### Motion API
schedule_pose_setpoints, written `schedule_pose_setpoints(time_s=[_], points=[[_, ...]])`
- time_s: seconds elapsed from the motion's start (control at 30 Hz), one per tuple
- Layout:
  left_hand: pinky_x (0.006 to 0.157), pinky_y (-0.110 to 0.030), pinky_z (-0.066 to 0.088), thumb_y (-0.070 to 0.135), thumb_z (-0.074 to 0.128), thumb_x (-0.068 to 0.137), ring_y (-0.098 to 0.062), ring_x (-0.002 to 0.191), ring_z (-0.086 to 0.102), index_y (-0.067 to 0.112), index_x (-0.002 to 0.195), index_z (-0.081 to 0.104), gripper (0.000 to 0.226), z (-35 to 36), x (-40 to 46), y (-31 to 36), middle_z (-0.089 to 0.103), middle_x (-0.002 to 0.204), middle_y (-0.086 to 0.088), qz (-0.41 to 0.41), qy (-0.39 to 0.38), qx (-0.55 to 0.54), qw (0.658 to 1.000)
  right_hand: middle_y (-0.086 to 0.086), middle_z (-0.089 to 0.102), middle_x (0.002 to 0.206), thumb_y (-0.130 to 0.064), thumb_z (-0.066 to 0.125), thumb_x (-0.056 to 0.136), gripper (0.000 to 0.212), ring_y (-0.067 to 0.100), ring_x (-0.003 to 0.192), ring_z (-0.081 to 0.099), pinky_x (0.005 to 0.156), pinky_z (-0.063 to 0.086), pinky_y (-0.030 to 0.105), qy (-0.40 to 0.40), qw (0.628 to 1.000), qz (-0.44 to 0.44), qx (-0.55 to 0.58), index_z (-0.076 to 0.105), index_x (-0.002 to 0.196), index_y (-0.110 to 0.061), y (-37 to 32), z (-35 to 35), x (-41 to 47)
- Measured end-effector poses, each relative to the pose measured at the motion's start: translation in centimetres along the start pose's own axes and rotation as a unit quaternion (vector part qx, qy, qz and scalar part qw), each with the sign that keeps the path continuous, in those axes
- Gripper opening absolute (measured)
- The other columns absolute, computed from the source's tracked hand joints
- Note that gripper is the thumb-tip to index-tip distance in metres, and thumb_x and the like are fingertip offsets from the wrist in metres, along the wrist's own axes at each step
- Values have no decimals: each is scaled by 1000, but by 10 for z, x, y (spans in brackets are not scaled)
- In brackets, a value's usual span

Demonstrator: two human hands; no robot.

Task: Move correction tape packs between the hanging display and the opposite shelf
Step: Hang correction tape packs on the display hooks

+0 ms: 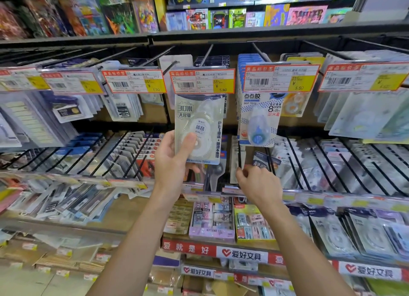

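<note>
A pale correction tape pack (200, 129) is held upright by the left hand (174, 160), thumb laid across its clear blister, fingers curled behind its lower edge. The pack's top is tucked just under a red-and-yellow price tag (202, 81) marked 5.80, at the front of a black display hook (207, 54); whether it hangs on the hook cannot be told. The right hand (257, 182) is seen lower, near the pegs of the row beneath, fingers curled in loosely, nothing visibly gripped. A blue dot-tape pack (257, 118) is hung just beside, to the right.
</note>
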State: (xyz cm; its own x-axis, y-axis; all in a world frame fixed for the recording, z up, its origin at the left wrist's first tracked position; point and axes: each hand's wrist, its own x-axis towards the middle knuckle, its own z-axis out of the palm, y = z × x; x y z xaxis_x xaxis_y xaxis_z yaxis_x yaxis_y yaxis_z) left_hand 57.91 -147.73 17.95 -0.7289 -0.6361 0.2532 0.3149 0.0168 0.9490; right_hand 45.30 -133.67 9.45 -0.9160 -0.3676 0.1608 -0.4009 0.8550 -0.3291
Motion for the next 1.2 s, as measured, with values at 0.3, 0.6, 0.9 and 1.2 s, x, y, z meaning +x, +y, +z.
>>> schedule_pose_setpoints(time_s=[0.3,0.6,0.9,1.2], points=[[49,-27,58,35,68,85,-10,75,68,24,108,65,25,3,8,-17,72,93,3,-27,4,-13,1000,8,70,83,-48,36,102,47,31,71,55,62,39,33,8,1000,-7,1,67,87,-16,2,2,1],[49,-28,59,38,69,83,-20,81,74,12,106,66,34,6,4,-4,75,89,4,1,27,7,1000,4,66,75,-48,37,101,45,29,70,61,64,47,33,10,1000,-4,7,63,79,-19,1,4,1],[60,-32,63,32,73,88,-17,83,75,7,108,66,33,11,31,-15,75,92,0,-79,46,-18,996,2,57,70,-47,36,101,45,28,67,53,62,42,33,9,1000,-3,-3,63,80,-19,1,4,1],[57,-30,60,37,79,85,-25,86,72,9,107,60,40,33,81,-46,69,111,-15,-110,92,-52,988,11,70,81,-45,39,101,47,34,76,65,62,45,33,17,1000,-2,-3,70,85,-14,1,4,2]])
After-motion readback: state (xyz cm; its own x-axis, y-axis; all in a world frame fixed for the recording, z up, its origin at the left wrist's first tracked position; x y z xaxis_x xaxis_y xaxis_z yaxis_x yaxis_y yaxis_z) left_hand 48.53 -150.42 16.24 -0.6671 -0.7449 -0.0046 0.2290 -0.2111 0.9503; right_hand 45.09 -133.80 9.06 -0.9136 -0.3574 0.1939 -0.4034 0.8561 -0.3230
